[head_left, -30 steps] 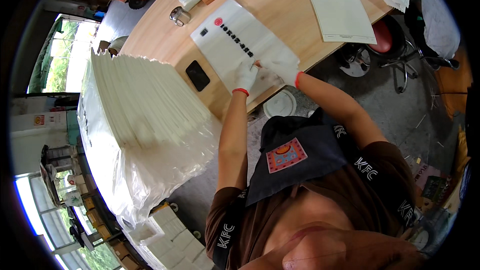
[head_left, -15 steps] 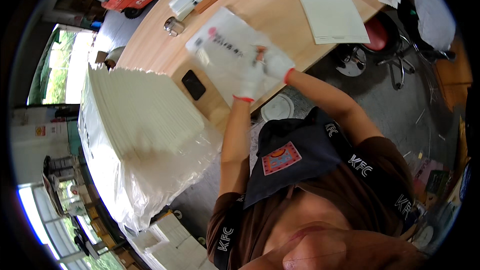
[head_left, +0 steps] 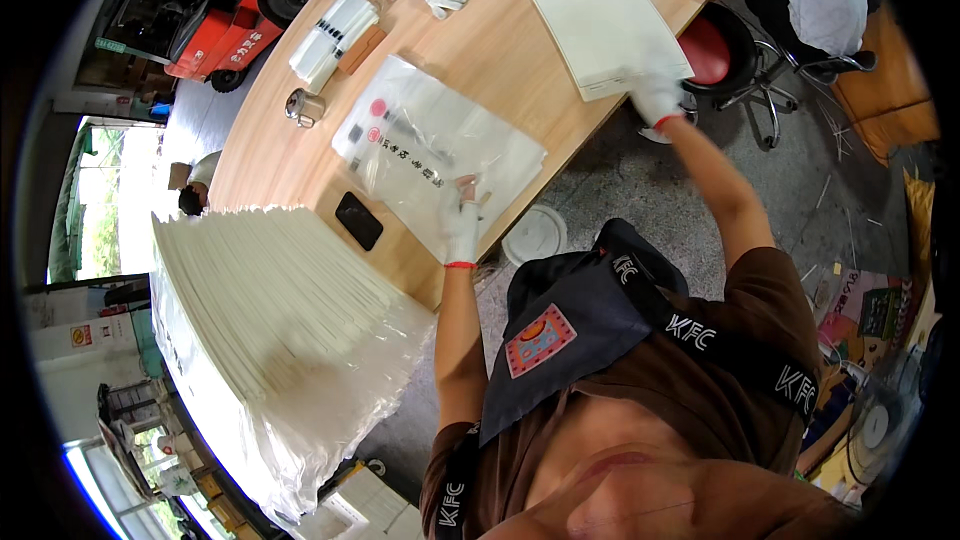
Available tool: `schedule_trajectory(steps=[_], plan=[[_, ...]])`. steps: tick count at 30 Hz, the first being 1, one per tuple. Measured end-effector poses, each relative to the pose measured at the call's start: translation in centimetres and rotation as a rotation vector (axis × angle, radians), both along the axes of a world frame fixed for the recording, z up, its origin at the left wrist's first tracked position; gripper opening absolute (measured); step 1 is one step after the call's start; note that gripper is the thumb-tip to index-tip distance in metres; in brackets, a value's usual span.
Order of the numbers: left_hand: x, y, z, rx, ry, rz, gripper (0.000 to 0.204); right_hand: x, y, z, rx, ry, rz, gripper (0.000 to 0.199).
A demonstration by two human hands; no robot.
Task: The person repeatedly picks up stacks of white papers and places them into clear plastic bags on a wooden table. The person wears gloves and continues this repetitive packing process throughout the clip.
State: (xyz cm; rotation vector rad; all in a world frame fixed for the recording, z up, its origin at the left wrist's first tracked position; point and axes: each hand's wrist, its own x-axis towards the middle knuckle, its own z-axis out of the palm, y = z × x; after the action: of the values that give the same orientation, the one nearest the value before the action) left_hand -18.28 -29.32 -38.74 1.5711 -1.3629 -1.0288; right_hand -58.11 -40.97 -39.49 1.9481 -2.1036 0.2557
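While the left hand (head_left: 460, 223) rests at the near end of the bag (head_left: 385, 165), the right hand (head_left: 657, 98) is well apart from it, at the near edge of the sheet (head_left: 600, 25). The bag, clear and printed, lies flat and slanting on the table (head_left: 490, 60). Most of it stretches beyond the left fingers, away from the person and toward the left; another part spreads to their right, toward the table's edge. The left fingers are partly bent over the bag, with bare skin showing at a tip, just beside the end of the dark print. Whether they pinch the film or merely lie on it, I cannot tell.

The right hand is blurred, so I cannot tell whether its fingers are spread or closed, or whether they touch the sheet. They overlap its near edge in the view, and nearly all of the sheet lies beyond them. Both hands wear white gloves with red cuffs.

Left of the bag lies the phone (head_left: 359, 221), and nearer the person stands the tall stack (head_left: 290, 290) in clear plastic. The metal pot (head_left: 304, 107) is near the bag's far left side, with the brown box (head_left: 361, 49) beyond.
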Motion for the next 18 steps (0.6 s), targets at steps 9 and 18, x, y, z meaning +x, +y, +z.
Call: schedule_trajectory(steps=[9, 18], plan=[[-9.1, -6.2, 0.2, 0.318, 0.217, -0.376, 0.034, -9.7, 0.8, -0.6, 0.331, -2.016, -0.077, 0.013], [-12.3, -8.6, -3.3, 0.558, 0.484, -0.385, 0.03, -5.0, 16.4, 4.6, 0.576, -1.573, -0.126, 0.042]])
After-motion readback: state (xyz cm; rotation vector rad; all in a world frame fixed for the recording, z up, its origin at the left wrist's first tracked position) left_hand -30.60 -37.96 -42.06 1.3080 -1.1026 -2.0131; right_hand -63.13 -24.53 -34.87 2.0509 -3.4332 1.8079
